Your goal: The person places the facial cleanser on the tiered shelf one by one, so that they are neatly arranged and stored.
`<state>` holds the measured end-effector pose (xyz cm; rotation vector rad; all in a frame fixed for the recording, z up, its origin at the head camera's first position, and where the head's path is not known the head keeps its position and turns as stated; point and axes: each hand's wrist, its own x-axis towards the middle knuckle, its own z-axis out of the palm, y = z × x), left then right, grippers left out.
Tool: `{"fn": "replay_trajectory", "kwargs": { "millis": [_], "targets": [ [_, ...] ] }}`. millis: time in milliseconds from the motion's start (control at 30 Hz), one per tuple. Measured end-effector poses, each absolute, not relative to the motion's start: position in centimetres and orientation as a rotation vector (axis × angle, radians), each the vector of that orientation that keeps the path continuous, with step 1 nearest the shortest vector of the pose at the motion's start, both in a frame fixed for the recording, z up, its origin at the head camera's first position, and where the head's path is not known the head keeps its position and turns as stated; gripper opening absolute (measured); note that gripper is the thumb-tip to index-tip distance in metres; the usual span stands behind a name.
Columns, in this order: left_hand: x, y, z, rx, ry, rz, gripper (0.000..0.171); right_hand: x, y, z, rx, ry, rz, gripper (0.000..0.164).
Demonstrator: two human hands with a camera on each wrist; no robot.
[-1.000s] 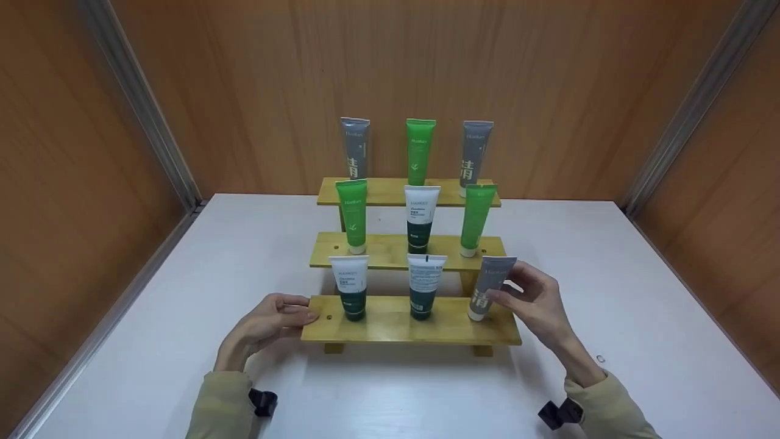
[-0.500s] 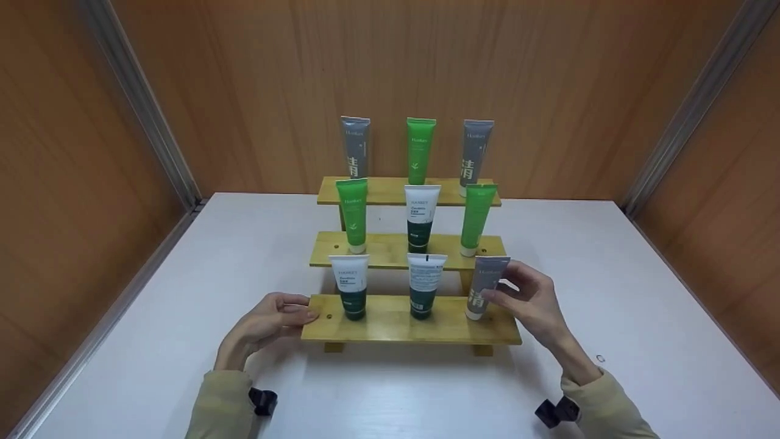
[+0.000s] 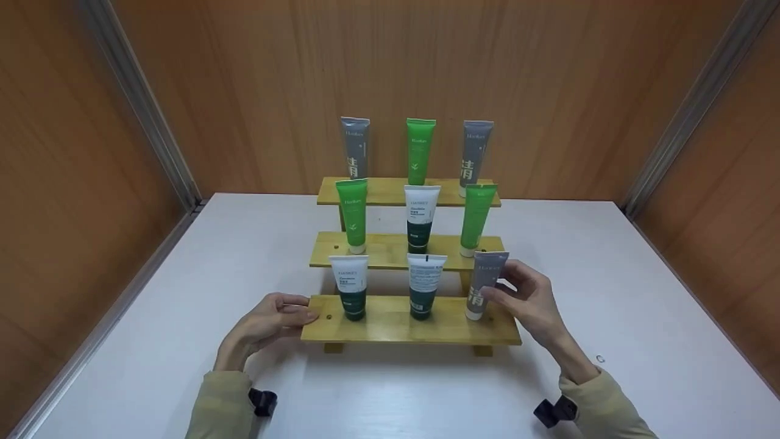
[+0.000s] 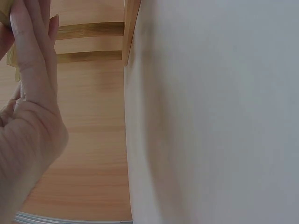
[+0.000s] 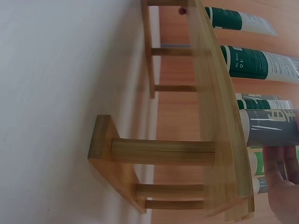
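A three-tier wooden display stand (image 3: 390, 328) bears several squeeze tubes, all standing on their caps. At the right end of its lowest shelf, my right hand (image 3: 535, 305) pinches a grey tube (image 3: 489, 274) with a white cap, thumb in front and fingers behind. In the right wrist view that grey tube (image 5: 271, 133) has its cap right at the shelf board. My left hand (image 3: 265, 323) holds the left end of the same shelf between thumb and fingers. To the grey tube's left stand two white-and-dark-green tubes, one in the middle (image 3: 424, 286) and one farther left (image 3: 351, 286).
On the middle shelf (image 3: 387, 250), two green tubes flank a white-and-dark-green one. The top shelf (image 3: 390, 192) bears a green tube (image 3: 419, 152) between two grey ones. Wood-grain panels (image 3: 548, 91) enclose the white table (image 3: 262, 244) at the back and sides.
My right hand has shifted the grey tube slightly left, and its top now appears a little higher and straighter. My left hand and the stand have stayed in place.
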<state>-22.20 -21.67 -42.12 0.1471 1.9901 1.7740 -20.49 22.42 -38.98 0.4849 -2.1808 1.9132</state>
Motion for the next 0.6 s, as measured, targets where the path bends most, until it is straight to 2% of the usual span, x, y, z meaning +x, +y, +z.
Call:
{"fn": "replay_trajectory", "kwargs": {
  "millis": [600],
  "targets": [
    [-22.15,-21.73,-41.99,0.113,2.002,1.762,0.066,-20.58,22.43,-39.06,0.477,-2.204,1.915,0.046]
  ]
}}
